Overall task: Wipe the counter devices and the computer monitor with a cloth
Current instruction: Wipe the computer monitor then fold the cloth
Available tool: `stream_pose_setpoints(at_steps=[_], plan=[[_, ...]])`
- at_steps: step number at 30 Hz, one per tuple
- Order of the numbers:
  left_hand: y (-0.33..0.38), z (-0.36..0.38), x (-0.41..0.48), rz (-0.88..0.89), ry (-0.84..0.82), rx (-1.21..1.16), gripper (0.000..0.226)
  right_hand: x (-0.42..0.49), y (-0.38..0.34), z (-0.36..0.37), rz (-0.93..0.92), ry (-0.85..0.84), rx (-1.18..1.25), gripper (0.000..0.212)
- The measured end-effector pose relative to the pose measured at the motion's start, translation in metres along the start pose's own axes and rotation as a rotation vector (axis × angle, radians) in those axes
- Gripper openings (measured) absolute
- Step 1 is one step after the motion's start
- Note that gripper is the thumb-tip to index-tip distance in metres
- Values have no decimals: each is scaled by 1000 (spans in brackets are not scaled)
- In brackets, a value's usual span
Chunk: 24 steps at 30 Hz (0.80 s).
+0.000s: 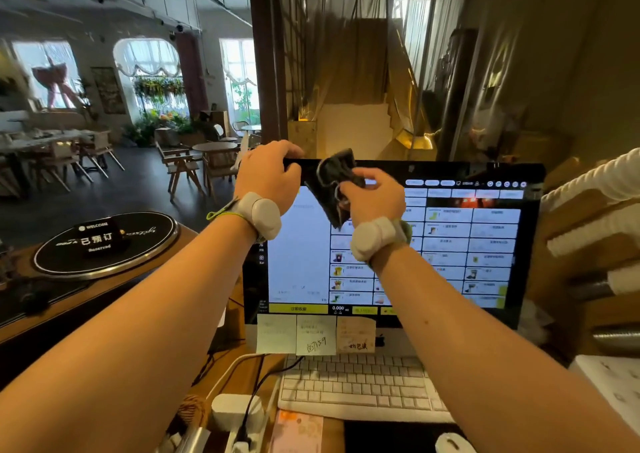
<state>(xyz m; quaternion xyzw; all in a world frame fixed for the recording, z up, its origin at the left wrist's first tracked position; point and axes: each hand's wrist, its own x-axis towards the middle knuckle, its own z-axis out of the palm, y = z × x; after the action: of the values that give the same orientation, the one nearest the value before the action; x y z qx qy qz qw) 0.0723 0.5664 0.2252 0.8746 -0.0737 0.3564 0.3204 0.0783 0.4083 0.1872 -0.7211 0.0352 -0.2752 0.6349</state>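
Atop the monitor [485, 244], left grip [268, 175] clasps its edge, right grip [375, 198] clutches the cloth [334, 179]: wiping looks barely begun, keyboard [353, 383] to come.

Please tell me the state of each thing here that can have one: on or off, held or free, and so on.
monitor: switched on, showing an ordering screen.
cloth: bunched, held before the upper screen.
left hand: grips the monitor's top edge.
right hand: holds the cloth.
sticky notes: three, stuck below the screen.
keyboard: lying flat, untouched.
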Motion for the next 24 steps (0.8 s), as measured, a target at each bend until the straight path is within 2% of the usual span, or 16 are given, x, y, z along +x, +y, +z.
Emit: stream_pose_setpoints(at_steps=[3, 6, 9, 13, 16, 18, 22, 24], plan=[[5, 2, -1, 5, -7, 6, 30, -33, 39, -7, 66, -49, -104, 19], [10, 8, -1, 15, -23, 0, 30, -77, 93, -12, 240, -150, -224, 17], [17, 17, 0, 15, -35, 2, 28, -94, 111, -21, 330, -165, -199, 19], [26, 22, 4, 11, -49, 29, 28, -51, 66, -29, 207, -106, -104, 18], [29, 25, 5, 6, -69, 33, 26, -7, 19, -29, 67, 31, -29, 20], [32, 28, 6, 1, -82, 21, 25, 13, 3, -32, 23, 61, 42, 21], [36, 34, 7, 1, -95, 19, 27, -1, 24, -41, 37, 43, -11, 20], [37, 37, 7, 5, -100, 22, 28, -31, 61, -48, 129, 11, -95, 16]])
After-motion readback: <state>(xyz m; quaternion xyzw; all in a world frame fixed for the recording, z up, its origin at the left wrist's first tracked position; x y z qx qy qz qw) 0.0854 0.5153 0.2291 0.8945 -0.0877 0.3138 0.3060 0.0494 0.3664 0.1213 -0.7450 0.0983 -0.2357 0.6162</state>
